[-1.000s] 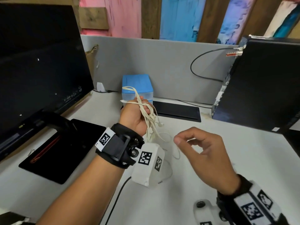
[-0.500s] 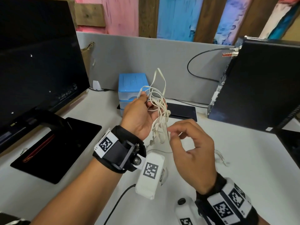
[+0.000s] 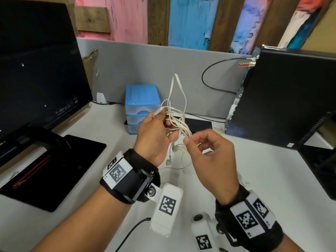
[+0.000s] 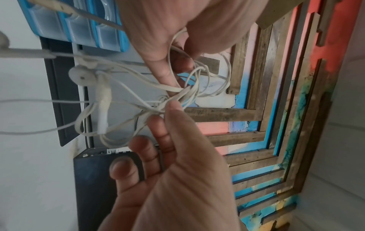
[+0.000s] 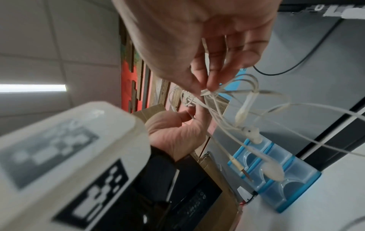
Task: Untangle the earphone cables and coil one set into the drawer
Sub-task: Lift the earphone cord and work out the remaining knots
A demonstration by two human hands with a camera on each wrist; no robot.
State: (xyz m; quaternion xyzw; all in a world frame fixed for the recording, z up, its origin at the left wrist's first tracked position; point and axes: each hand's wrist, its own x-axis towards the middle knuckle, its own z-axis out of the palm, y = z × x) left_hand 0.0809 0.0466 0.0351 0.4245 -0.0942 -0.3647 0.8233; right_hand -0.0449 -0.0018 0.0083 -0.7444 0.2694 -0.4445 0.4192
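Note:
A tangle of white earphone cables hangs in the air above the desk, held by both hands. My left hand grips the upper part of the bundle, a jack end poking out past its fingers. My right hand pinches a strand at the bundle's lower right between thumb and forefinger, as the left wrist view shows at the knot. Earbuds dangle below the hands, and one earbud shows close up. The blue drawer unit stands behind, its drawers closed.
A black monitor stands at the left on a black mat. A black computer case fills the right. A dark phone lies behind the hands. A grey partition closes the back of the white desk.
My right hand came in from the right and took a strand of the bundle. My left hand lifted the tangle, so a loop now stands above it.

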